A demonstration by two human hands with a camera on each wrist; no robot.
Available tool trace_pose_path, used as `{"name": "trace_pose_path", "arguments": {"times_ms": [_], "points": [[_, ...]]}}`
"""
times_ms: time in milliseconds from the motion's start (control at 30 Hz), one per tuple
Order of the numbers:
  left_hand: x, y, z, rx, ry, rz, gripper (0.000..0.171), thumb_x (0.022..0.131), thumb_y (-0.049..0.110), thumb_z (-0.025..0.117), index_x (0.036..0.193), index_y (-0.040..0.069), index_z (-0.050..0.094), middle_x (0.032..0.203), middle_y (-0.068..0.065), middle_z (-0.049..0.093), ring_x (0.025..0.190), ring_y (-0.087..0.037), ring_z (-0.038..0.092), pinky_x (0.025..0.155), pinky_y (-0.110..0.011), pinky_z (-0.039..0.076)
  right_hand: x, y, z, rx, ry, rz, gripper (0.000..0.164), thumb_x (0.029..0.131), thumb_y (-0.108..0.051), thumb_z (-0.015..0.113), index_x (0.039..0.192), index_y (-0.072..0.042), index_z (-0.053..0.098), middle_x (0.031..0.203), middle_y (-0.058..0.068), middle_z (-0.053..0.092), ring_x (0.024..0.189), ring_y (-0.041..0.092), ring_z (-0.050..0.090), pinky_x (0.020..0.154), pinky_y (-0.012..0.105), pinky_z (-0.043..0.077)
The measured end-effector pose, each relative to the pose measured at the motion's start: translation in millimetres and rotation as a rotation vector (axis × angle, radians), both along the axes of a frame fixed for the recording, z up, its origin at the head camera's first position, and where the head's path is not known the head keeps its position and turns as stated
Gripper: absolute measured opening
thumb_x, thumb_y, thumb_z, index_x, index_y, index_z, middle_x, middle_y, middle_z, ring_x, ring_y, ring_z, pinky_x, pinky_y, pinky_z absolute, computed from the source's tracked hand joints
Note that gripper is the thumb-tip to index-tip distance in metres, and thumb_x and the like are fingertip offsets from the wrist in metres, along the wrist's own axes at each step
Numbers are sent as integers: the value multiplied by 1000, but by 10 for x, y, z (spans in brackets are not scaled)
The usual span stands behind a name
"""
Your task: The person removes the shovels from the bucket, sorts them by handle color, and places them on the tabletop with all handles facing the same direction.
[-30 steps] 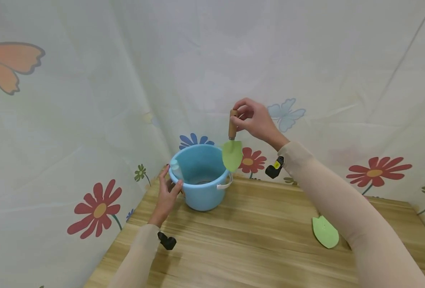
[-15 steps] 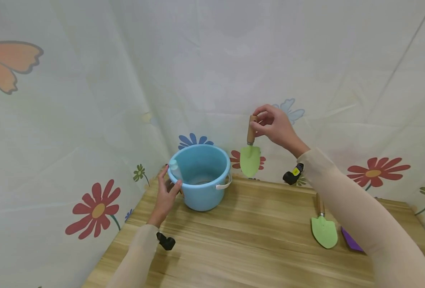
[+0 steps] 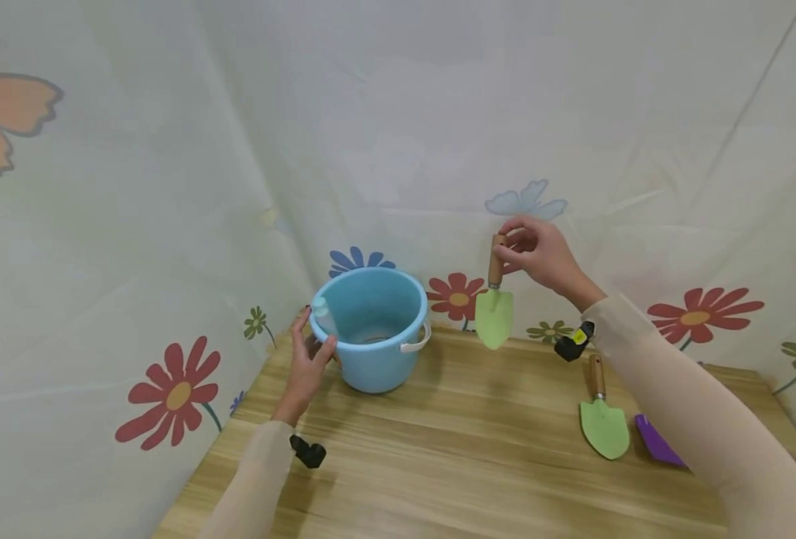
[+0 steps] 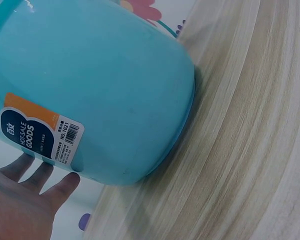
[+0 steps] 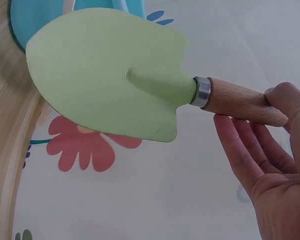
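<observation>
My right hand (image 3: 546,258) pinches the wooden handle of a small green hand trowel (image 3: 494,318) between thumb and fingertips. The trowel hangs blade down above the back of the table, right of the bucket. In the right wrist view its green blade (image 5: 105,75) and metal collar (image 5: 202,92) show fully. My left hand (image 3: 306,370) rests against the left side of a light blue bucket (image 3: 377,367). Its fingers look fairly straight, with tips touching the bucket wall near a label (image 4: 40,130). A pale bottle (image 3: 324,316) leans inside the bucket.
A second green trowel (image 3: 604,429) lies on the wooden table (image 3: 438,464) at the right. Beside it a purple blade-like piece (image 3: 657,442) is partly hidden by my right forearm. Flower-printed cloth (image 3: 398,112) rises behind the table. The bucket's white handle (image 3: 415,338) hangs at its right.
My right hand has carried the trowel from beside the bucket's rim to the right and lower. The second trowel and purple piece have come into fuller view. My left hand stays on the bucket.
</observation>
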State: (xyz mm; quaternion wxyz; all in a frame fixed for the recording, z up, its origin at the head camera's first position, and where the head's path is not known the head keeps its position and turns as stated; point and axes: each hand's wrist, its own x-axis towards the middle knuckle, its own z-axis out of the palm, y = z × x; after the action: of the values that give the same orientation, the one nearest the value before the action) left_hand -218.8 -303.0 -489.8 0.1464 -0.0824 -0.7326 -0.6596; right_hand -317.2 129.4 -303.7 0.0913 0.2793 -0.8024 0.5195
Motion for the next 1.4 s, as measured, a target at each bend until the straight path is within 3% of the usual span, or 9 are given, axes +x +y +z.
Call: {"name": "trace_pose_path", "arguments": {"times_ms": [300,500,667,1000,1400], "points": [[14,-14,9,-6,25,2,76,107,20,57,163,28,8,160,-21,31,145,-36,38,109,-55,40,61,228,-169,-27,-40,-17,28,96,-8,73,120,0,63,104,24,69,84,31,71,66,35,62],[22,-20,4,-8,20,-3,75,107,20,55,163,32,7,159,-20,32,145,-35,38,106,-37,45,78,374,-311,-26,-72,-35,29,96,-1,70,123,5,61,106,30,66,84,33,71,66,37,62],[23,-34,-5,0,15,-2,76,107,21,56,163,31,7,158,-22,33,144,-35,39,100,-27,47,126,487,-409,-9,-100,-55,32,97,-7,71,126,2,61,109,27,67,85,25,72,66,35,62],[55,-47,31,3,5,-2,78,107,21,56,164,26,4,160,-22,30,145,-35,38,110,-54,40,155,687,-619,-5,-141,-28,36,99,-13,71,128,4,58,111,29,66,86,20,73,68,38,62],[95,-53,54,4,6,-2,76,108,20,54,164,27,3,161,-21,29,146,-36,36,110,-55,39,203,837,-858,56,-224,-89,38,99,-21,72,127,1,59,112,28,65,85,20,72,70,40,62]]}}
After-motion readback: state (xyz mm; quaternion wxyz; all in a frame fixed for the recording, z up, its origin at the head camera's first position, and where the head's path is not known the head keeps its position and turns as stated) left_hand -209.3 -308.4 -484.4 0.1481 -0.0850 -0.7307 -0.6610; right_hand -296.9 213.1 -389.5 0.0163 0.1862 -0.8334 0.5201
